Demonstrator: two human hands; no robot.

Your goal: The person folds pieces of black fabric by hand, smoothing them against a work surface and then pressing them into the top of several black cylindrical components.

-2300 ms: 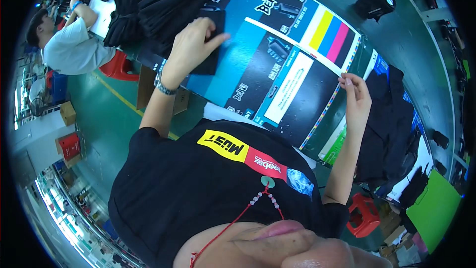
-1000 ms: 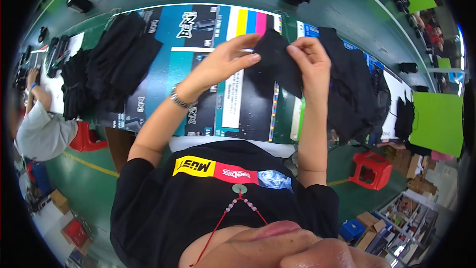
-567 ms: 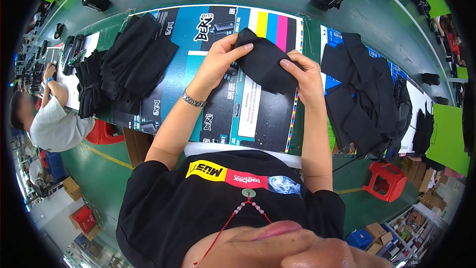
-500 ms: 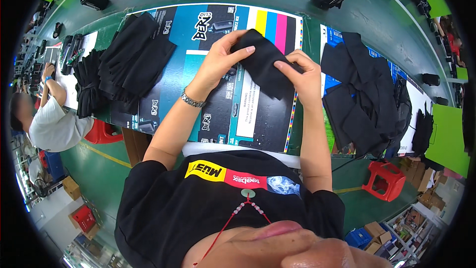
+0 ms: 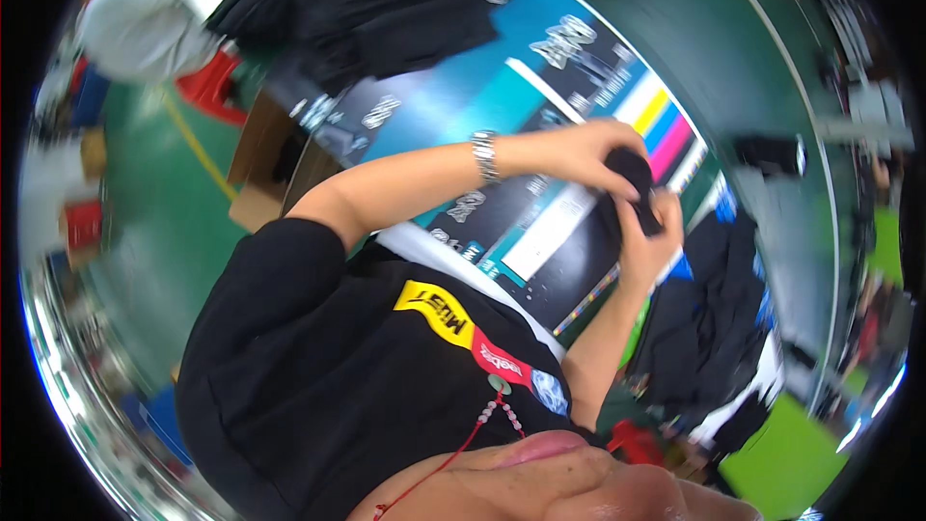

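We have rolled the black sock [image 5: 637, 188] into a tight bundle; our left hand [image 5: 579, 154] and right hand [image 5: 648, 236] now clasp it above the printed tabletop [image 5: 540, 232], fingers closed around it.

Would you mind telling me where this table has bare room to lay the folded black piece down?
The printed sheet lies bare under the left forearm, between the black garment pile at the far left and the colour bars. It is crowded at the right, where another heap of black garments lies. Both hands, left hand and right hand, hold the black piece.
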